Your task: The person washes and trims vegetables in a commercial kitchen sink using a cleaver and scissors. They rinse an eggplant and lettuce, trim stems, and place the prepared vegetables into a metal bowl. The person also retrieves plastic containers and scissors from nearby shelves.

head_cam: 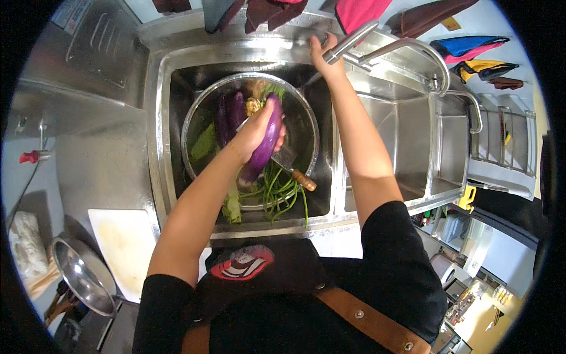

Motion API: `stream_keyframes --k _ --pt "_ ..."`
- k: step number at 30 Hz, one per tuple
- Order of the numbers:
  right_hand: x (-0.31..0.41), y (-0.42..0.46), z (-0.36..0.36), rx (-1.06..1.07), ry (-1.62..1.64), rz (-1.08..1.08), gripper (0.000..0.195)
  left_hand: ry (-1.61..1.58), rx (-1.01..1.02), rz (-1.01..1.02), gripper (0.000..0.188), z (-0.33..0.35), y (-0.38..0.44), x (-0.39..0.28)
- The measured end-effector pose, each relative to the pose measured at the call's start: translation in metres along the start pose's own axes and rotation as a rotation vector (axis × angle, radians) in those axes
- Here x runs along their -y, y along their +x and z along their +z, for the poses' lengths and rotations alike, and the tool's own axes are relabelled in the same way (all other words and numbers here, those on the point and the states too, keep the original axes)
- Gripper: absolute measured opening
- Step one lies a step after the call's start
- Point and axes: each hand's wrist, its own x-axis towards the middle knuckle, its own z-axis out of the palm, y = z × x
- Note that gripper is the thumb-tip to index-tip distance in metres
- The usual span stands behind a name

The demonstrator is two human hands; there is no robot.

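Observation:
My left hand [261, 128] grips a purple eggplant [265, 146] above a round metal basin [315, 146] in the left sink bowl. More eggplants [222, 119], a green leafy stalk [204, 144], thin green long beans [276, 190] and a pale tan vegetable [252, 106] lie in the basin. A cleaver with a wooden handle [304, 180] rests at the basin's right side, its blade partly hidden by my left hand. My right hand [326, 53] is at the metal faucet [349, 42] behind the sink, fingers partly hidden by it; whether it grips the faucet is unclear.
More sink bowls [409, 146] lie to the right, with a second curved faucet [411, 42] behind. Cloths [360, 13] hang along the back wall. A white cutting board [126, 248] and a steel bowl [84, 274] stand at lower left. A wire rack [504, 141] is at far right.

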Motion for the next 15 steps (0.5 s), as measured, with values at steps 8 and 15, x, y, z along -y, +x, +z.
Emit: stream_keyframes --k 8,15 --pt "-0.062 -0.031 0.031 -0.008 0.239 -0.163 0.025 0.098 -0.076 0.198 0.038 0.027 0.076 -0.026" --pt "-0.075 -0.027 0.018 0.092 -0.138 -0.099 0.048 0.641 -0.149 0.219 0.054 0.029 0.059 -0.056"
